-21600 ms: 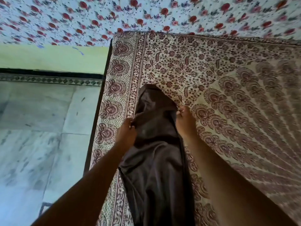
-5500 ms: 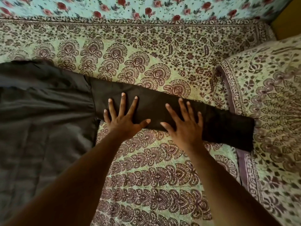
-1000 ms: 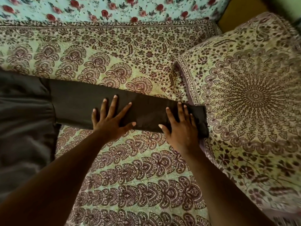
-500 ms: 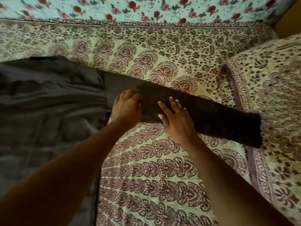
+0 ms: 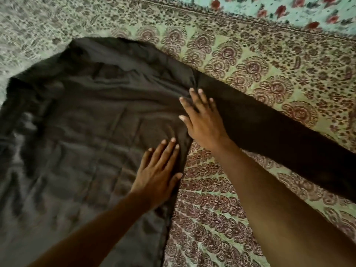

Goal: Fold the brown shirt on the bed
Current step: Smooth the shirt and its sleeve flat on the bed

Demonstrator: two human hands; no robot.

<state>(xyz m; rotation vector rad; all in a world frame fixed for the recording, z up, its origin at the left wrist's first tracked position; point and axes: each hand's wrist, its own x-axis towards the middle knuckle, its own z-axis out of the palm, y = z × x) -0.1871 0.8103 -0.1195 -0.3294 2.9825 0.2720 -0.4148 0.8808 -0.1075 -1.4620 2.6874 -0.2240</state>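
The left hand [image 5: 159,171] lies flat, palm down, on the body of the brown shirt [image 5: 86,132], close to the shirt's right-hand side seam; its fingers are straight and held nearly together, pointing away from the person, and the thumb is spread toward the printed bedcover [image 5: 221,218]. It grasps nothing; contact is pressure only. The right hand [image 5: 202,118] also lies flat, palm down, higher in the view, at the junction where the sleeve [image 5: 269,128] meets the shirt body. Its fingers are extended and slightly fanned, with the fingertips reaching the bunched fabric at the armpit seam. This hand is likewise released, pressing rather than gripping. Both forearms enter from the bottom edge, the right crossing over the bedcover. The shirt is spread on the bed, its body occupying the left half of the view and creased in a loose grid. The sleeve runs diagonally down to the right and lies flat on the bedcover. The sleeve end is cut off at the right edge, and the shirt's lower part at the bottom and left edges. The collar region at the top left is blurred. A floral fabric [image 5: 289,10] shows at the top right corner.
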